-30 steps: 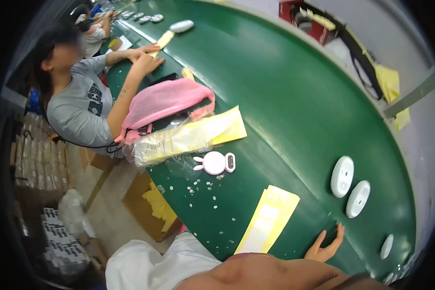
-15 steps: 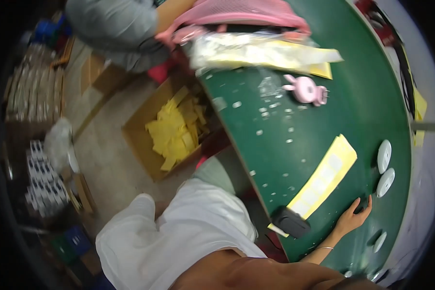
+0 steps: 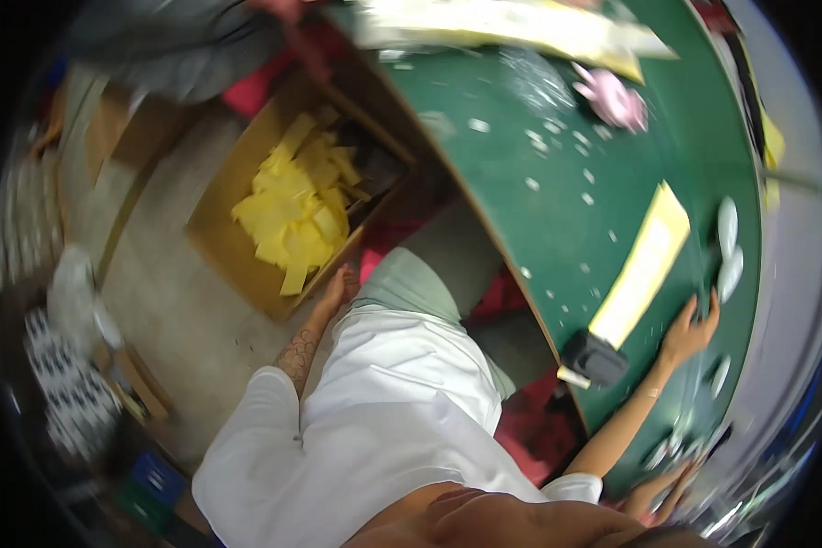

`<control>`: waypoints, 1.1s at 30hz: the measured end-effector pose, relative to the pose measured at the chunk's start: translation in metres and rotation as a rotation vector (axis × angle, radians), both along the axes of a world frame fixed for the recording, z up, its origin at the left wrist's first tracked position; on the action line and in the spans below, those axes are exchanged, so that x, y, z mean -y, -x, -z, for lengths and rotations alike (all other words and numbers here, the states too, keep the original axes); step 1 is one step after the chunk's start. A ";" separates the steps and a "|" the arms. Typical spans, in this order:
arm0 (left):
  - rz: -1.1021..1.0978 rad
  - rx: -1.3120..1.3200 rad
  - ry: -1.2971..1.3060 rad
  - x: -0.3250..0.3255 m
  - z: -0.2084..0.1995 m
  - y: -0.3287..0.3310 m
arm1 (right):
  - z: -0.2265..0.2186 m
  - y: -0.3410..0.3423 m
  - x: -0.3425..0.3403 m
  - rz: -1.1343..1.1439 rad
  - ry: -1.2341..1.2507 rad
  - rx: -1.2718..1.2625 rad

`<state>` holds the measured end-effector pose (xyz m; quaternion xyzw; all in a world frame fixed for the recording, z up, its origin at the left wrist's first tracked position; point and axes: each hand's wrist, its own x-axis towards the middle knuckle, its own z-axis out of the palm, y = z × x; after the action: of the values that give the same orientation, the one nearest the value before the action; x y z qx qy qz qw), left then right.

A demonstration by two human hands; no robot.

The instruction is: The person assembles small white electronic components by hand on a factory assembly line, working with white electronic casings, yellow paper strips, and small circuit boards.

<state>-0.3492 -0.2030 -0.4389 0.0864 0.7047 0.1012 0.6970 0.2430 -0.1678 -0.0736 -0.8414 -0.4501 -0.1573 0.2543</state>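
Note:
My right hand [image 3: 690, 334] rests on the green table [image 3: 511, 137], its thumb and fingers apart. A dark patch shows between them; whether it is an object or shadow I cannot tell. Just beyond the fingertips lie two white oval pieces [image 3: 729, 274], and a third white oval [image 3: 721, 374] is nearer to me. Left of that hand, a small black block-like object [image 3: 594, 357] sits on the near end of a yellow strip [image 3: 642, 265] with pale patches. My left hand [image 3: 340, 287] hangs low beside my thigh, close to the cardboard box; its fingers are blurred.
Yellow scraps [image 3: 292, 205] fill part of the cardboard box [image 3: 233, 265] on the floor. Farther along the table are a pink rabbit-shaped item [image 3: 614, 100], clear plastic and small white bits. Another person's hand [image 3: 662, 489] is at lower right; a person in grey [image 3: 183, 55] is upper left.
The view has shifted, so the table things appear higher. My left hand has come into view by the box. My right hand stays on the table, nearer the white ovals.

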 end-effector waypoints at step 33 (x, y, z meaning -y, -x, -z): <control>1.172 -0.036 -1.044 -0.226 -0.323 -0.308 | 0.015 -0.011 -0.003 -0.072 -0.242 -0.201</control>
<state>-0.0416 0.0227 -0.1156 0.7621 0.4166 0.0336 0.4945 0.2537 -0.1650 -0.0889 -0.7996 -0.4300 -0.1161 0.4029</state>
